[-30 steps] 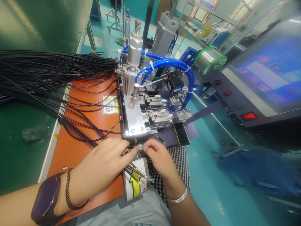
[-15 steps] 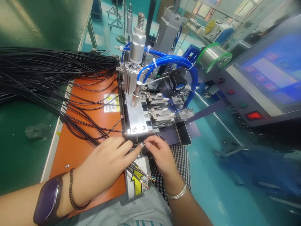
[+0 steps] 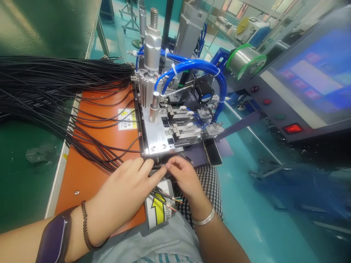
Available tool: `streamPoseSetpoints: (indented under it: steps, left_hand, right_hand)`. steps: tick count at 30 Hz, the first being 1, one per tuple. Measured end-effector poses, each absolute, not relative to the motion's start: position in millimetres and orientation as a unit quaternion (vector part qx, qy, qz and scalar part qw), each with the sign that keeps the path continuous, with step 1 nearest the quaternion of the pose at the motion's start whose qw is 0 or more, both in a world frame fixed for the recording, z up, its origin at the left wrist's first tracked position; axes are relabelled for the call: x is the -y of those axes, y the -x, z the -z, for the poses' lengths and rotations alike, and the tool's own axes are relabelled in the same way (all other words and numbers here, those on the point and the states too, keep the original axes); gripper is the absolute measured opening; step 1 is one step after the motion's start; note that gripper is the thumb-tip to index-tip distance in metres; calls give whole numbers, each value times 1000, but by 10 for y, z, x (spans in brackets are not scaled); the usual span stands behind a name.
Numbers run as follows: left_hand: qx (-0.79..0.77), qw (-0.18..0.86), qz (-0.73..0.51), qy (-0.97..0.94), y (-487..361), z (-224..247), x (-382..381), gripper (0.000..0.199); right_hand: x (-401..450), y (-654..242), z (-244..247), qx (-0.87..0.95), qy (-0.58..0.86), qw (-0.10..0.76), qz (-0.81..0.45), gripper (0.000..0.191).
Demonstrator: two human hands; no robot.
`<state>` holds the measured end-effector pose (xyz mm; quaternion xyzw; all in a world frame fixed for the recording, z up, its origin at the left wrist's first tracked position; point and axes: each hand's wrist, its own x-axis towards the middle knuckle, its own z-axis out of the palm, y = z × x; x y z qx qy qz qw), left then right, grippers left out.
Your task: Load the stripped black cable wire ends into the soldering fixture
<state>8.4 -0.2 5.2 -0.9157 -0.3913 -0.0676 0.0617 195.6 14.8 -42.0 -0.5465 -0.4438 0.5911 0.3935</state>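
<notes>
My left hand [image 3: 131, 182] is curled over several black cables [image 3: 105, 162] at the near edge of the machine [image 3: 157, 140]. From beneath it the cables' stripped ends come out, with thin coloured wires [image 3: 178, 199] fanned over a label with a yellow arrow [image 3: 159, 210]. The left index fingertip meets the fingertips of my right hand [image 3: 186, 179], just in front of the metal plate. My right thumb and finger are pinched together there. What lies between them is tiny and mostly hidden.
A large bundle of black cables [image 3: 41, 80] crosses the orange board [image 3: 101, 98] from the left. Blue air hoses [image 3: 197, 65] arch over the machine. A phone [image 3: 212, 151] lies to its right, below a solder wire spool [image 3: 245, 61] and a control panel [image 3: 315, 80].
The machine and board have shifted slightly left in view. Both hands stay together at the same spot; the small silvery piece seen at the fingertips before is now mostly covered.
</notes>
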Motion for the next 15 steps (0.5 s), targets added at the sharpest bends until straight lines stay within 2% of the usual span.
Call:
streamPoseSetpoints:
  steps: [9,15]
  left_hand:
    - [332,111,158,923,12,3,-6,33]
    - [345,114,110,925,2,-47,18,34]
  right_hand:
    - [-142,-2010,407,400,494,415,-651,15]
    - [-170,-1967,311,473,539,408,-566,13]
